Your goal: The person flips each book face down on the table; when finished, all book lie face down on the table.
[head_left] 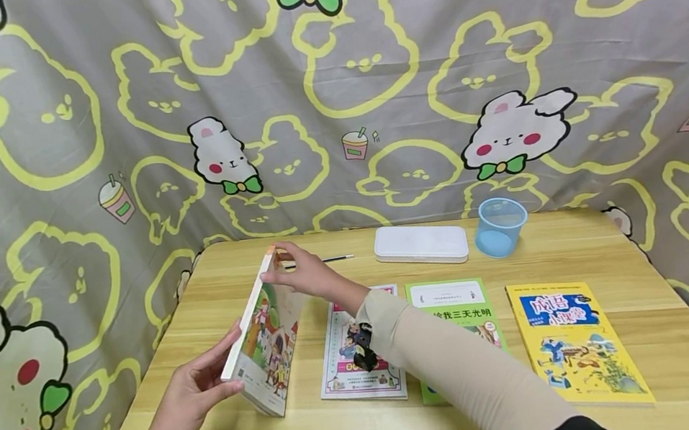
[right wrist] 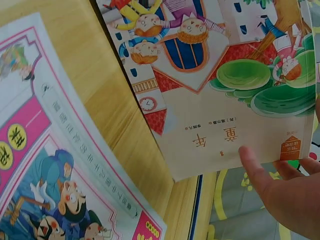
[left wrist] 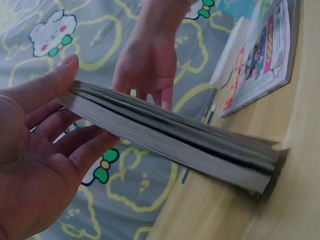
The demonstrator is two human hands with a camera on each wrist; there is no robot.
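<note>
A children's book [head_left: 270, 344] with an illustrated cover stands tilted on the left of the table, its white spine uppermost. At the near end of the spine, my left hand [head_left: 188, 395] grips it between thumb and fingers; the left wrist view shows the page edges [left wrist: 170, 142] beside that hand. My right hand [head_left: 309, 274] holds the far top corner. In the right wrist view, one fingertip of the right hand [right wrist: 287, 195] touches the cover [right wrist: 200, 100] near its orange label, while other fingers are partly behind the book.
Right of it lie a pink-and-white book [head_left: 366, 379], a green book [head_left: 428, 378] partly under my right sleeve, and a yellow book [head_left: 584, 350]. Along the back are a thin dark pen or pencil [head_left: 337, 258], a white case [head_left: 420, 243] and a blue cup [head_left: 499, 227]. A patterned curtain [head_left: 380, 188] hangs behind.
</note>
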